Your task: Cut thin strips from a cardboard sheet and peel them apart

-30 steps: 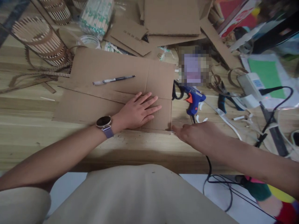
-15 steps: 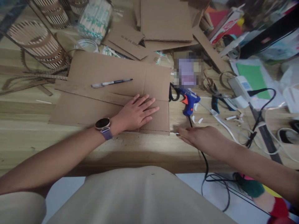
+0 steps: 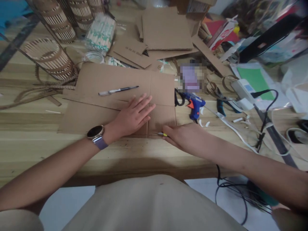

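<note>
The right hand [image 3: 186,136]'s fingers pinch a small tool [image 3: 164,134] with a yellow part, mostly hidden, its tip pointing to 9 o'clock by the near edge of the cardboard sheet [image 3: 120,75], toward the sheet's 4 o'clock corner. The left hand [image 3: 132,118] lies on that sheet, fingers spread, gripping nothing. At its 11 o'clock rests a pen [image 3: 119,90]; at the right hand's 1 o'clock, a blue glue gun [image 3: 196,104] lies on the wooden surface [image 3: 96,163].

Place: craft workshop | signs: wooden bench [image 3: 134,155], cardboard sheet [image 3: 125,77], glue gun [image 3: 196,104], pliers [image 3: 221,108], bagged sticks [image 3: 101,33], slatted cylinders [image 3: 54,62]
</note>
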Action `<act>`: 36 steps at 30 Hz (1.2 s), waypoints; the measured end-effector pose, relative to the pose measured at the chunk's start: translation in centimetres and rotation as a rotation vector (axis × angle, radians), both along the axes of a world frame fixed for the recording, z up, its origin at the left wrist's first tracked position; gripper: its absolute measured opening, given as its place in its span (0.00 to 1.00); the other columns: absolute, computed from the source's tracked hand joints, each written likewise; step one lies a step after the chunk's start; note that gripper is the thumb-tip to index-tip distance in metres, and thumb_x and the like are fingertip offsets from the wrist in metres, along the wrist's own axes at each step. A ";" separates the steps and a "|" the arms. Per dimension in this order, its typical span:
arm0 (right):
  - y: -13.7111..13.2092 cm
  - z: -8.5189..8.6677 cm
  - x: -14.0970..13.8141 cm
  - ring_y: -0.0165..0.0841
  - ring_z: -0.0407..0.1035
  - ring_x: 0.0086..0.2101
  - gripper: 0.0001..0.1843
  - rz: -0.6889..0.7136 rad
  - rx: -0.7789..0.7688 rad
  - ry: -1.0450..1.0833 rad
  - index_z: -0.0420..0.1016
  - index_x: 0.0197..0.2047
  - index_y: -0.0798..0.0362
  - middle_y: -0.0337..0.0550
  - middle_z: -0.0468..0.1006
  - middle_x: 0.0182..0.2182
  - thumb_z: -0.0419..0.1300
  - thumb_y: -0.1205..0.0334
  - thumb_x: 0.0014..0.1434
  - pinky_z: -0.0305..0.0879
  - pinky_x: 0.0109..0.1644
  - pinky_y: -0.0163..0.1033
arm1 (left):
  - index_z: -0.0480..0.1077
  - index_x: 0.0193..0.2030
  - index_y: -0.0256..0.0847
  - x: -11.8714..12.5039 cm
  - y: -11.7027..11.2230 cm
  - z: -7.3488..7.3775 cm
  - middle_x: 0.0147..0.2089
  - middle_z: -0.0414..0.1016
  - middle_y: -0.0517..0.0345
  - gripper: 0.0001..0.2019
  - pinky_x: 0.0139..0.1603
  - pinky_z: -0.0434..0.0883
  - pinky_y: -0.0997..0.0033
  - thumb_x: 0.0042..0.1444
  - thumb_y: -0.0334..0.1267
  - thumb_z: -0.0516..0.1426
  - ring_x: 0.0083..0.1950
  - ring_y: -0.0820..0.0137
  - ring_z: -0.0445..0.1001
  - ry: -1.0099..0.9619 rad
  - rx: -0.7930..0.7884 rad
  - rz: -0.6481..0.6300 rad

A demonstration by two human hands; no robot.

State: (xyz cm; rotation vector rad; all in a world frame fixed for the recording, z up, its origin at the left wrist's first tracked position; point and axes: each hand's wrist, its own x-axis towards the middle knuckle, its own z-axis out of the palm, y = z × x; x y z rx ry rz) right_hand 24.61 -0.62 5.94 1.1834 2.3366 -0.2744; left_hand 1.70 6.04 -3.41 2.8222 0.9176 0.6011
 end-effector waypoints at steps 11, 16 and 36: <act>1.5 -1.3 -5.2 0.39 0.79 0.34 0.13 0.095 -0.030 -0.019 0.72 0.51 0.54 0.48 0.84 0.35 0.48 0.61 0.74 0.44 0.24 0.37 | 0.57 0.74 0.34 -4.6 -1.6 -1.1 0.77 0.53 0.33 0.30 0.74 0.53 0.37 0.73 0.50 0.47 0.79 0.45 0.47 0.098 0.013 0.050; 1.2 -1.3 -5.5 0.38 0.79 0.31 0.13 0.096 -0.019 -0.055 0.73 0.53 0.53 0.46 0.84 0.32 0.49 0.67 0.71 0.48 0.24 0.36 | 0.60 0.73 0.33 -4.2 -1.7 -1.0 0.76 0.54 0.33 0.28 0.74 0.53 0.36 0.73 0.49 0.48 0.78 0.43 0.48 0.100 0.024 0.067; 1.0 0.5 -4.7 0.45 0.81 0.35 0.33 0.123 -0.086 -0.230 0.72 0.61 0.52 0.47 0.85 0.36 0.49 0.85 0.57 0.57 0.24 0.40 | 0.59 0.73 0.36 -4.6 -1.6 -1.2 0.77 0.54 0.34 0.28 0.74 0.52 0.36 0.73 0.50 0.47 0.79 0.44 0.47 0.098 0.025 0.038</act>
